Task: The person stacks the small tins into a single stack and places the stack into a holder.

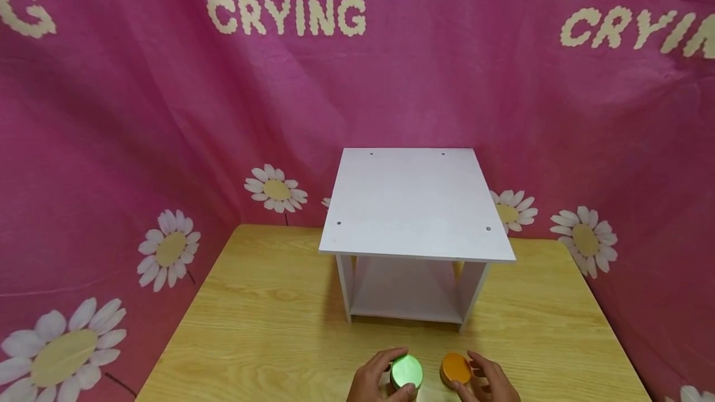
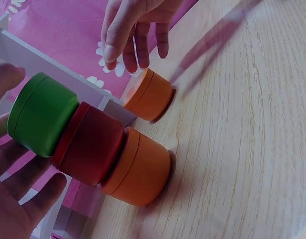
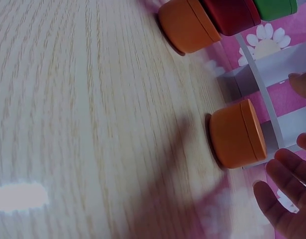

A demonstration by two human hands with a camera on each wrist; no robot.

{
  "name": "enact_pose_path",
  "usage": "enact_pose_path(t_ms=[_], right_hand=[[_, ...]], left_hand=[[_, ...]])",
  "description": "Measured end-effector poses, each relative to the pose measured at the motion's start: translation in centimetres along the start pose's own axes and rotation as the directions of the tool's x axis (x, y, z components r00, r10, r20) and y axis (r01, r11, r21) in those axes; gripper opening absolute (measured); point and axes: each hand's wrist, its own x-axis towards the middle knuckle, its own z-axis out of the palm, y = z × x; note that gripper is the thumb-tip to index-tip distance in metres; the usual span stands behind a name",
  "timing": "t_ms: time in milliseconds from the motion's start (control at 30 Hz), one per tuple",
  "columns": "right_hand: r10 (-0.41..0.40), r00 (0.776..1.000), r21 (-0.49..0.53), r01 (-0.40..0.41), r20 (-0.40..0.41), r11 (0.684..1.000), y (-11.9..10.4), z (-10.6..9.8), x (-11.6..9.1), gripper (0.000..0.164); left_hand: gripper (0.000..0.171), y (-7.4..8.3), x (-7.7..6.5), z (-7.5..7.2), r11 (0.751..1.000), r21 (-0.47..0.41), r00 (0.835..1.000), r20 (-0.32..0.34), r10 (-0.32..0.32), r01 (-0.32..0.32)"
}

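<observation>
A stack of three round lidded tins stands on the table: an orange tin (image 2: 138, 169) at the bottom, a dark red tin (image 2: 90, 144) in the middle and a green tin (image 1: 406, 372) on top. My left hand (image 1: 370, 380) is around the green tin with fingers spread; a gap shows between a fingertip and the lid in the left wrist view. To the right of the stack stands a single orange tin (image 1: 456, 370). Beside and above it is my right hand (image 3: 292, 184), its fingers loose and apart from the tin in the right wrist view.
A white open-sided shelf unit (image 1: 416, 200) with a flat top stands on the wooden table (image 1: 268, 315), just beyond the tins. Pink cloth (image 1: 290, 98) with daisies and lettering hangs behind the table and along both sides.
</observation>
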Motion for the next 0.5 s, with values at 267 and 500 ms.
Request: enact_pose_path(t_ms=[267,500], right_hand=[[-0.006,1.000,-0.002,0.006,0.015,1.000,0.52,0.25,0.29,0.066],[-0.004,0.999,-0.023,0.004,0.038,1.000,0.84,0.34,0.44,0.067]], left_hand=[[0.045,-0.32,-0.06,0.01,1.000,-0.006,1.000,-0.005,0.009,-0.009],[0.044,-0.32,-0.12,0.09,0.999,-0.036,1.000,0.007,-0.010,0.010]])
